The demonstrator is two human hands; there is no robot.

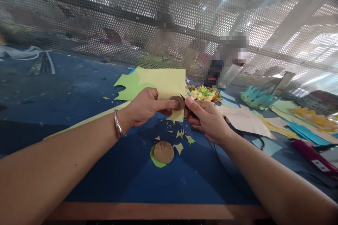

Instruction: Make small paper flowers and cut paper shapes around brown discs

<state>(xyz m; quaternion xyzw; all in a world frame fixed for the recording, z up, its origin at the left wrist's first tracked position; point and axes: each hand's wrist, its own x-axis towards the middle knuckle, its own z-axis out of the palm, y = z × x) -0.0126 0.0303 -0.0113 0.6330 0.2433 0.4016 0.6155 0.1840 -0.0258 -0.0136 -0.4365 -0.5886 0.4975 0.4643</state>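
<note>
My left hand (pixel 148 107), a silver bangle at its wrist, pinches a pale yellow sheet of paper (pixel 166 81). Its thumb presses a round brown disc (pixel 180 102) against the sheet's lower right part. My right hand (pixel 204 116) is closed round dark scissors (pixel 182 97), whose pointed tip shows at the paper's right edge; the rest is mostly hidden by the fingers. Below the hands, another brown disc (pixel 164 152) lies partly over a green paper piece (pixel 155 158). Small paper offcuts (pixel 179 147) are scattered near it.
Green paper (pixel 128 86) lies behind the yellow sheet. A heap of colourful paper pieces (pixel 203 94) sits beyond my right hand. Paper sheets (pixel 248 121), blue-green paper points (pixel 257 95) and a magenta power strip (pixel 314 156) lie rightward. A perforated metal screen (pixel 105 17) stands behind; people show beyond.
</note>
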